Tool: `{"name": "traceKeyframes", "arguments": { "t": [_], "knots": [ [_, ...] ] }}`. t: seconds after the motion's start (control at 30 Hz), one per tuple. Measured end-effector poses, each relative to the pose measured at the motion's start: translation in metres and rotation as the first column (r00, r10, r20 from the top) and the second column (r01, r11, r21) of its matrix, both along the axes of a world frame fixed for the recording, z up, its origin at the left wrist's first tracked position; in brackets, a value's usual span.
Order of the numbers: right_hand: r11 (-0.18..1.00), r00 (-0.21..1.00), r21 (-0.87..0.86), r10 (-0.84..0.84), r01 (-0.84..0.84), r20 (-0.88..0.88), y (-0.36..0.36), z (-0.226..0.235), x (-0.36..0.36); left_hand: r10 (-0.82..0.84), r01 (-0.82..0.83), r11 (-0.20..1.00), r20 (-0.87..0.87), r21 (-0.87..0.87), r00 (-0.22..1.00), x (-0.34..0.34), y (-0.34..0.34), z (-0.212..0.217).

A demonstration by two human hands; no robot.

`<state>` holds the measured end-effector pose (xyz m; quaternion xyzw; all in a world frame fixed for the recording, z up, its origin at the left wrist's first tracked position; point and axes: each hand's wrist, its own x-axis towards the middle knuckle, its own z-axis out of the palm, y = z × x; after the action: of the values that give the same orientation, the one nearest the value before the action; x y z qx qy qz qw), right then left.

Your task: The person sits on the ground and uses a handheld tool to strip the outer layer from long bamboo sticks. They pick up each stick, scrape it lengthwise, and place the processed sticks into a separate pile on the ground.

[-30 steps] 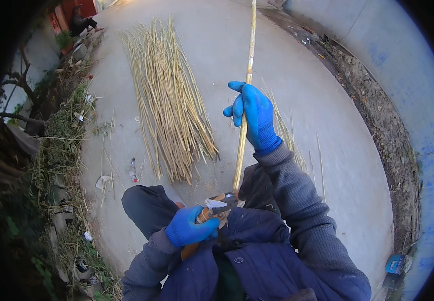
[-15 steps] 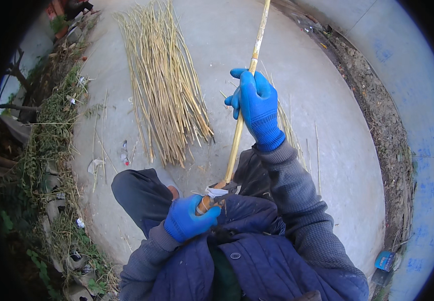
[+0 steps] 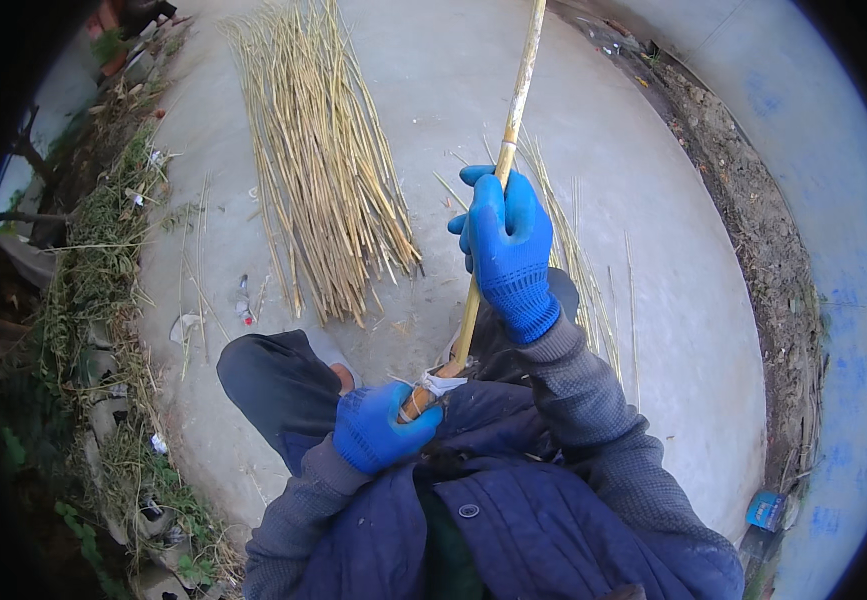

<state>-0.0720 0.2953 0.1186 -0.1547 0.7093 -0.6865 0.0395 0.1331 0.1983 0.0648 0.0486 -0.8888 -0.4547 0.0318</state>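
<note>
Through the head camera, I saw the blue-gloved right hand point(image 3: 508, 245) curled around a long, slender, pale-yellow stalk point(image 3: 521, 90), its lower end just above the lap, beside the brown, rounded, white-bound handle point(image 3: 417, 403) that the blue-gloved left hand point(image 3: 383, 430) gripped.

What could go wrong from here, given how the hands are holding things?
1. The cane meets the wooden-handled tool close to the dark jacket; if the tool slips, it might hit clothing or a leg.
2. The right hand grips mid-cane, so the cane could twist or slide through the glove, away from the tool in the left hand.
3. The cane's upper end is out of view, so it could knock something unseen.
</note>
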Motion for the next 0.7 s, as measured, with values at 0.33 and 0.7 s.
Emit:
{"name": "traceKeyframes", "arguments": {
  "t": [0.33,0.7],
  "knots": [
    [0.82,0.973,-0.533,0.226,-0.209,-0.034,0.003,0.061,-0.053,0.0,-0.003,0.998,-0.035,-0.068,0.999,-0.003,0.005,-0.003],
    [0.874,0.988,-0.481,0.01,0.065,0.152,0.038,0.018,-0.034,-0.128,0.129,0.989,0.013,-0.068,0.992,-0.001,0.007,-0.037]
  ]
}}
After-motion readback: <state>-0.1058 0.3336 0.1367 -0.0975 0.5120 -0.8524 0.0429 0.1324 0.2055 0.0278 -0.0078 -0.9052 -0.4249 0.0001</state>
